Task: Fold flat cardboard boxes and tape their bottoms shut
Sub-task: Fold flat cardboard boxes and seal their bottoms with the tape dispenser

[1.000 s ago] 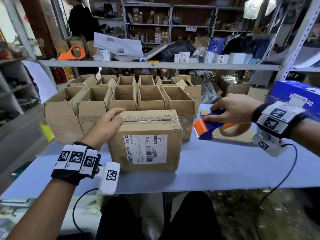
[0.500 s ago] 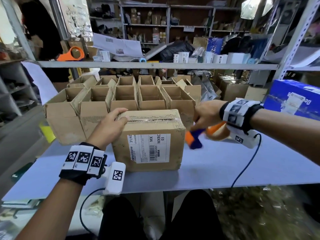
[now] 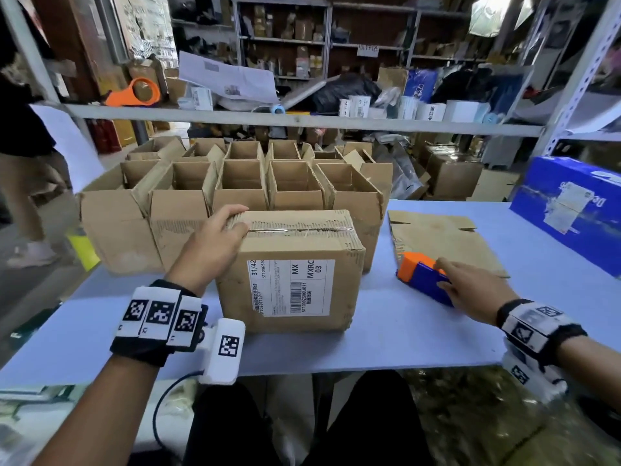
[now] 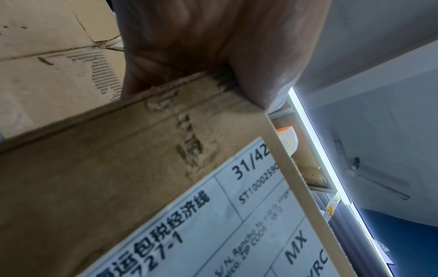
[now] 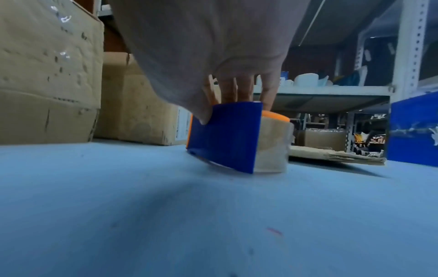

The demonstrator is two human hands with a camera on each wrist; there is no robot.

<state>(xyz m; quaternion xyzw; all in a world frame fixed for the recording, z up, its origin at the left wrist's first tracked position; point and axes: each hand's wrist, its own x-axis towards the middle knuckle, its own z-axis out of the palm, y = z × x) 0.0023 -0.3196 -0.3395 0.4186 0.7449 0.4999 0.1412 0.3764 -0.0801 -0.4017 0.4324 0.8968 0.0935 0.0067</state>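
Observation:
A folded cardboard box (image 3: 292,274) with a white label stands on the blue table (image 3: 403,334), its top seam covered with clear tape. My left hand (image 3: 215,240) grips the box's top left edge, fingers over the top and thumb on the near face; in the left wrist view the left hand (image 4: 213,46) sits on that edge of the box (image 4: 118,187). To the right, my right hand (image 3: 470,287) holds the blue and orange tape dispenser (image 3: 420,274), which rests on the table. In the right wrist view my fingers (image 5: 237,90) curl over the dispenser (image 5: 225,138). A flat cardboard box (image 3: 443,237) lies behind it.
Two rows of open folded boxes (image 3: 242,183) stand behind the taped one. A large blue carton (image 3: 571,203) occupies the table's right end. A shelf rail (image 3: 302,119) crosses above, with an orange tape dispenser (image 3: 134,94) on it. A person (image 3: 20,156) stands at far left.
My right hand has carried the tape dispenser from beside the box's upper right down to the table at the right. The left hand has kept its grip on the box.

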